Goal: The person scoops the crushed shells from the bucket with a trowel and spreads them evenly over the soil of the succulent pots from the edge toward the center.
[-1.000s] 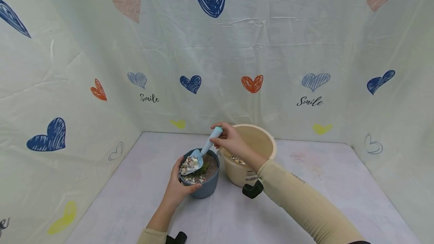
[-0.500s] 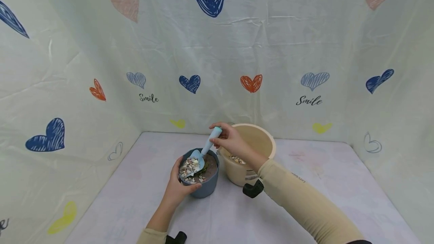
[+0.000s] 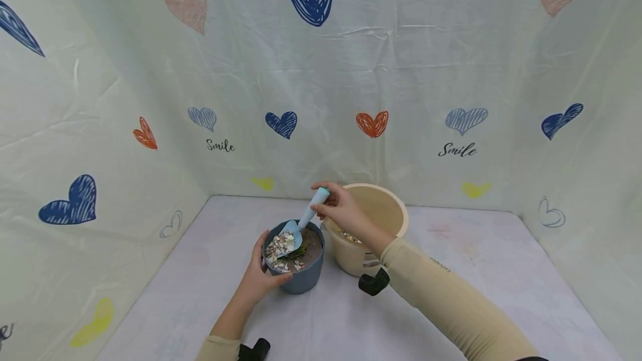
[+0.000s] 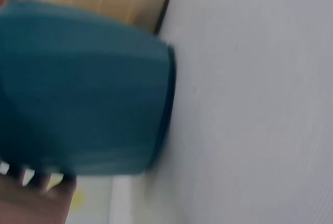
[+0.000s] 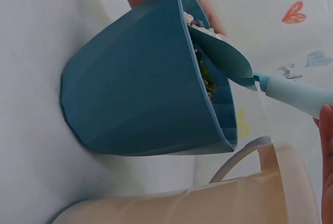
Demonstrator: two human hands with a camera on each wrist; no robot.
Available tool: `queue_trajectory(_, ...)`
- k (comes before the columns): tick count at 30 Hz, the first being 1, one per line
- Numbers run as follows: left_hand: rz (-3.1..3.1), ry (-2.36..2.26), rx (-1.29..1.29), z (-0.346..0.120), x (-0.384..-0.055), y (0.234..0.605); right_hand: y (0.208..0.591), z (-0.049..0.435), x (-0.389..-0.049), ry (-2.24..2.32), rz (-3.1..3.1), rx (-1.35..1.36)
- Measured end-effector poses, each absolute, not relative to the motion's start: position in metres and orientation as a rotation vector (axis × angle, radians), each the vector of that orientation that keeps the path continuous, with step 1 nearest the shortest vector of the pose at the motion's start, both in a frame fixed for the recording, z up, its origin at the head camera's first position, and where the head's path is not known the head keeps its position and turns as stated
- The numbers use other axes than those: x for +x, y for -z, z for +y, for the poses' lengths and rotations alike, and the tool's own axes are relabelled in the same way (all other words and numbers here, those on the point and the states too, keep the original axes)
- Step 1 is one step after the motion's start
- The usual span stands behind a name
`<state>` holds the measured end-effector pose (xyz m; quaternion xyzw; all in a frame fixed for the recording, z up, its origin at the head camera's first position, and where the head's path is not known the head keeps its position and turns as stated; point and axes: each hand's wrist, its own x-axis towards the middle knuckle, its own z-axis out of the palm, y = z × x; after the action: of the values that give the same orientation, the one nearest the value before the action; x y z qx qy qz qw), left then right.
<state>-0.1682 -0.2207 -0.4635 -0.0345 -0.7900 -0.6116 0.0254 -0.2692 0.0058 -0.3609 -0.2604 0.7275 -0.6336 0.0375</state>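
A blue flowerpot [image 3: 307, 279] stands on the table, filled with brown soil [image 3: 312, 243] around a small green plant [image 3: 301, 250]. My left hand [image 3: 257, 278] grips the pot's left side, thumb across the front; in the left wrist view its fingers [image 4: 39, 198] are partly hidden behind the pot. My right hand [image 3: 343, 210] holds a light blue scoop [image 3: 307, 216] by its handle, its blade tilted down inside the pot's rim. Pale pebbles or shell bits [image 3: 282, 243] lie on the blade and on the soil at the left. In the right wrist view the scoop blade [image 5: 225, 57] dips past the rim.
A cream bucket [image 3: 351, 255] stands just right of the pot, partly behind my right forearm, with more pebbles [image 3: 347, 235] inside. Its handle [image 5: 237, 156] shows in the right wrist view. A white table [image 3: 451, 294] lies beneath, with a heart-printed curtain [image 3: 331, 71] around it.
The scoop's blade has shifted slightly within the pot, and pebbles have slid from it onto the left of the soil. My left hand has moved slightly left, its thumb drawing back along the pot.
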Motion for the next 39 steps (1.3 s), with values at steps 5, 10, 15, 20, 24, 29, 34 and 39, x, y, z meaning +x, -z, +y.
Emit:
queue_trajectory(5,-2.492,1.974,-0.269,-0.235,-0.179,0.462,0.362,0.006,-0.269,1.974,2.22,-0.798)
queue_trajectory(10,-2.603,1.992,-0.386,-0.249,-0.192,0.458,0.367,0.008,-0.269,1.988,2.211,-0.811)
queue_trajectory(15,-2.622,2.065,-0.603,-0.264,-0.207,0.456,0.37,0.008,-0.269,2.002,2.204,-0.823)
queue_trajectory(20,-2.629,2.105,-0.849,-0.275,-0.219,0.453,0.371,0.009,-0.268,2.001,2.194,-0.813)
queue_trajectory(24,-2.635,2.119,-0.976,-0.279,-0.231,0.451,0.372,0.01,-0.268,1.999,2.203,-0.799)
queue_trajectory(29,-2.631,2.106,-1.01,-0.28,-0.238,0.451,0.372,0.01,-0.267,1.989,2.209,-0.8)
queue_trajectory(34,-2.583,2.156,-1.0,-0.279,-0.237,0.453,0.371,0.01,-0.265,1.998,2.204,-0.815)
queue_trajectory(39,-2.568,2.172,-0.971,-0.278,-0.234,0.453,0.37,0.01,-0.264,1.98,2.221,-0.823)
